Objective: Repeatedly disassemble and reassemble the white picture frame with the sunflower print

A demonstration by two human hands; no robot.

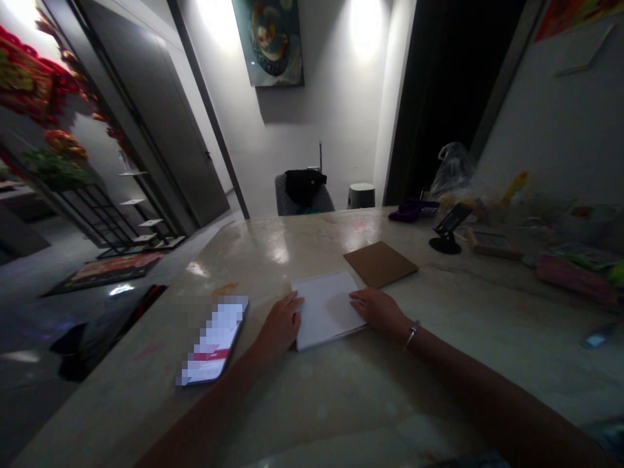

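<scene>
A thin stack of white paper (327,307) lies flat on the table in front of me. My left hand (281,322) grips its left edge, fingers bent against the side. On the opposite edge, my right hand (381,309) has its fingers curled over the paper; a bracelet (412,333) circles that wrist. Just beyond the stack's far right corner is a flat brown cardboard square (381,263). To the left of my left forearm rests a phone (214,341) with a lit, blurred-out screen.
The pale stone table (302,403) has its left edge beside the phone. A black phone stand (449,229), a purple item (413,210) and a clear plastic bag (454,170) are at the far right. Clutter lines the right side. A chair (304,192) stands beyond the far edge.
</scene>
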